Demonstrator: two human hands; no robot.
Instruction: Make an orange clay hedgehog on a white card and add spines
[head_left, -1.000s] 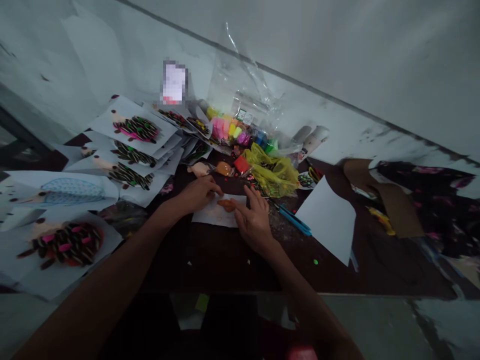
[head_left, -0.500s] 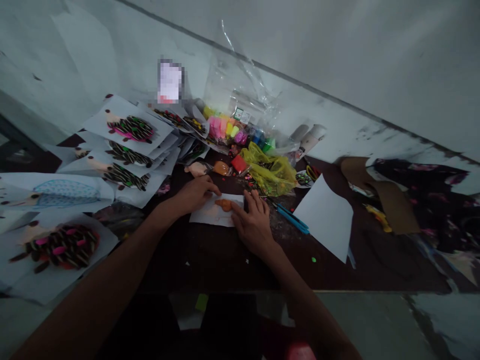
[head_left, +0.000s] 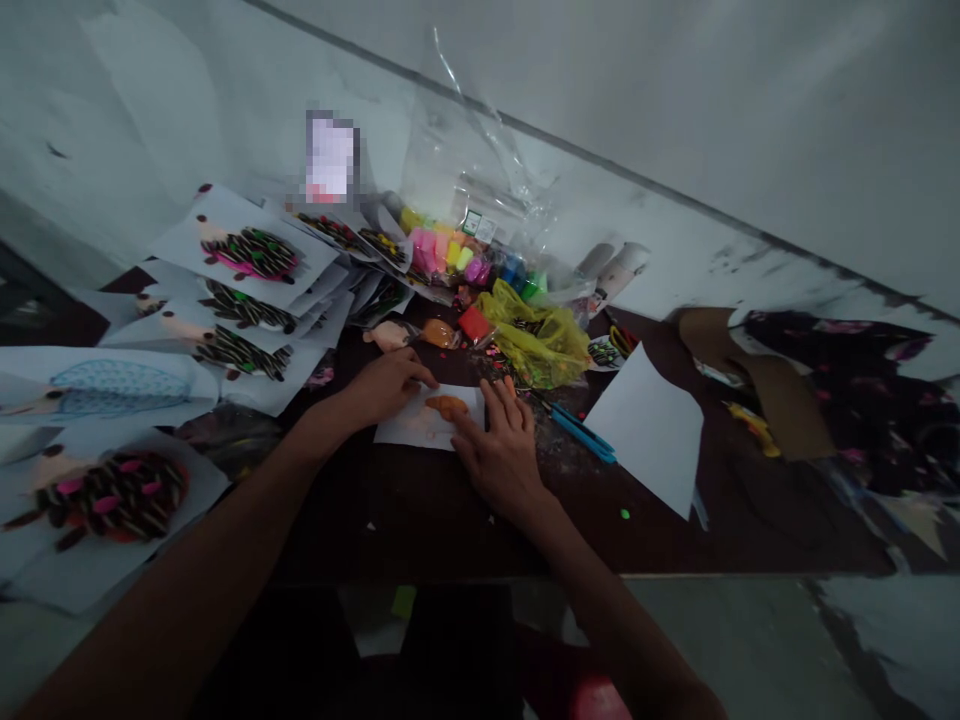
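Note:
A small sheet of white paper (head_left: 397, 430) lies on the dark table in front of me. On it sits a flattened lump of orange modelling clay (head_left: 445, 404), with a paler patch beneath it. My left hand (head_left: 391, 386) rests at the paper's upper left edge, fingers bent and tips down on it, gripping nothing. Over the right side of the paper is my right hand (head_left: 501, 445), its fingers spread. Its index finger reaches the clay's lower right edge, and the other fingers lie at the paper's right side.
Sheets with clay hedgehogs (head_left: 247, 255) are piled at the left. Behind my hands are a yellow plastic bag (head_left: 540, 340), clay packs (head_left: 431, 248) and a red block (head_left: 475, 324). To the right lie a blue cutter (head_left: 581, 435), white paper (head_left: 652, 430) and brown card (head_left: 787, 400).
My right index finger has shifted slightly down along the clay, and more of the clay shows. My left hand stays at the paper's edge. The whole view has moved a little.

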